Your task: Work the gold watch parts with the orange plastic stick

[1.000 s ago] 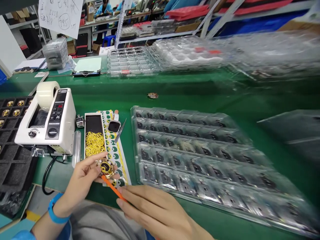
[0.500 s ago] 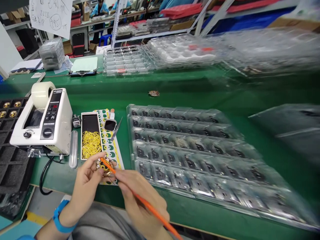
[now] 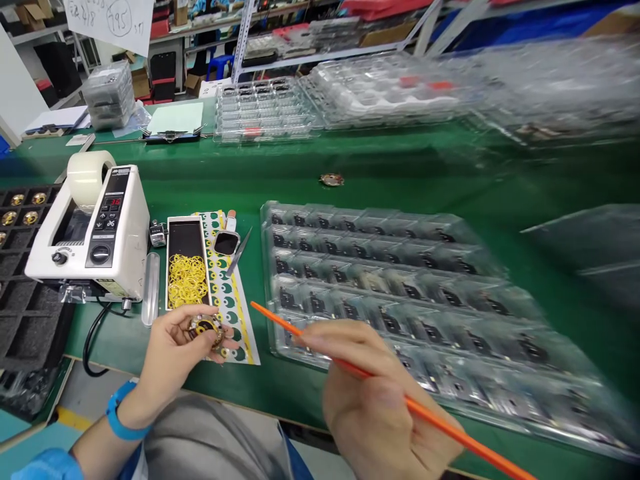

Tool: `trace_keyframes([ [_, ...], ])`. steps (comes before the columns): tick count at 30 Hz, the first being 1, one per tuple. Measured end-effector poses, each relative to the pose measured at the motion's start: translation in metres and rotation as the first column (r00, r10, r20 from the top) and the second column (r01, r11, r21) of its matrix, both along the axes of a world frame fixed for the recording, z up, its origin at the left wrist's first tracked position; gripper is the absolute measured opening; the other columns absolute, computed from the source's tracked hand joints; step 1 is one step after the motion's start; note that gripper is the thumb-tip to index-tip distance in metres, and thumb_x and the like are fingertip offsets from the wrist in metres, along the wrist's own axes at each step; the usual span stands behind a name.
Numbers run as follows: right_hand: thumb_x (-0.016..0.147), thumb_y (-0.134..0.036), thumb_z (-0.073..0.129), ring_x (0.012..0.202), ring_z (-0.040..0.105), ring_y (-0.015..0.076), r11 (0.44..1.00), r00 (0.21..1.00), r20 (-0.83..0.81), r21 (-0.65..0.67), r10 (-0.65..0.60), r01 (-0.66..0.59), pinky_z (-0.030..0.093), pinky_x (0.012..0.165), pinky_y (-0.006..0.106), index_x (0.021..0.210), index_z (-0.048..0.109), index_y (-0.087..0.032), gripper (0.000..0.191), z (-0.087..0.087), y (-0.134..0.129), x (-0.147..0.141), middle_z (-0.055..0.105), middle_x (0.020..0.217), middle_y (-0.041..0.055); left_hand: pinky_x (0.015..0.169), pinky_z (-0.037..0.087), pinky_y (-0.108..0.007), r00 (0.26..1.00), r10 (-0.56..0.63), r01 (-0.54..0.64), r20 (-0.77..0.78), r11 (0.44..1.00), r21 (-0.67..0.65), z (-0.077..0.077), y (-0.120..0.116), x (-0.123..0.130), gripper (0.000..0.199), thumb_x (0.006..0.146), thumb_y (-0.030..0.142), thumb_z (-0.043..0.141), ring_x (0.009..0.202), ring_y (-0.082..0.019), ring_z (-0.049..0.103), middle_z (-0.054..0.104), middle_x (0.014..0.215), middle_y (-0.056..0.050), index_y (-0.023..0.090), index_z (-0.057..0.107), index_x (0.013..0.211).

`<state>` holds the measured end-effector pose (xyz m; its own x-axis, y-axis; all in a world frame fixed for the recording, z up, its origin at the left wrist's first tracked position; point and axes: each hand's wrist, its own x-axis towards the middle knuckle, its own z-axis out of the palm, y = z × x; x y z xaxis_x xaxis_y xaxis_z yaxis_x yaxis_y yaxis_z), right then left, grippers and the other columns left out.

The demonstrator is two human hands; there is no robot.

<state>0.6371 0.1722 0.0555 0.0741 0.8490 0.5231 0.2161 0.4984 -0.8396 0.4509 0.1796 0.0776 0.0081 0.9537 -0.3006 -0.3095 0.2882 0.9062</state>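
My left hand (image 3: 170, 350) grips a round gold-rimmed metal part (image 3: 207, 325) by its edge, with a yellow ring showing on its face. A long thin orange stick (image 3: 280, 321) is pinched in my right hand (image 3: 383, 393). Its pointed tip sits to the right of the round part, apart from it. Just beyond my left hand is an open box (image 3: 186, 235) with a heap of yellow rings (image 3: 187, 280). Beside it lies a sticker sheet (image 3: 233, 320) with green and yellow shapes. Tweezers (image 3: 240, 251) and a small square watch-like device (image 3: 227, 243) rest near the sheet.
A clear compartment tray (image 3: 345, 300) of dark parts spans the right. At left stand a white tape dispenser (image 3: 113, 237) and a black foam tray (image 3: 30, 287) holding gold parts. Another round part (image 3: 331, 180) lies farther back, before stacked clear trays (image 3: 370, 93).
My right hand has drawn the orange stick away from the round part, to the right and nearer the camera. My left hand still grips the part. The whole view has shifted slightly.
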Motion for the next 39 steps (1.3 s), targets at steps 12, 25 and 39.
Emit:
trace_keyframes([
  [12,0.091,-0.005,0.058,0.063,0.065,0.0150,0.966,0.908,0.416,0.253,-0.057,-0.055,0.052,0.055,0.024,0.101,0.061,-0.018,0.017,0.008,0.008,-0.044,0.068,0.076,0.0046,0.060,0.061,-0.022,0.922,0.151,-0.040,-0.357,0.953,0.301,-0.002,-0.006,0.005,0.019,0.076,0.012,0.067,0.067,-0.016,0.074,0.080,0.086,-0.005,0.018,0.075,0.092],
  [25,0.089,-0.008,0.054,0.053,0.053,0.0098,0.994,0.917,0.396,0.067,0.054,-0.087,0.042,0.048,0.020,0.079,0.059,-0.018,0.015,0.011,0.024,-0.051,0.059,0.066,-0.0011,0.082,0.060,-0.025,0.843,0.070,0.165,-0.533,0.909,0.382,-0.012,-0.011,0.003,0.034,0.085,0.008,0.054,0.092,-0.019,0.075,0.077,0.108,-0.008,0.016,0.065,0.117],
  [39,0.086,-0.018,0.043,0.053,0.045,0.0126,0.900,0.750,0.529,-0.385,0.398,-0.205,0.034,0.052,0.024,0.069,0.045,-0.021,0.018,0.022,0.081,-0.055,0.050,0.059,-0.0015,0.088,0.060,-0.028,0.898,0.315,-0.227,-0.307,0.930,0.290,-0.013,-0.006,-0.030,0.030,0.085,0.018,0.063,0.099,-0.021,0.075,0.076,0.111,-0.009,0.018,0.063,0.116],
])
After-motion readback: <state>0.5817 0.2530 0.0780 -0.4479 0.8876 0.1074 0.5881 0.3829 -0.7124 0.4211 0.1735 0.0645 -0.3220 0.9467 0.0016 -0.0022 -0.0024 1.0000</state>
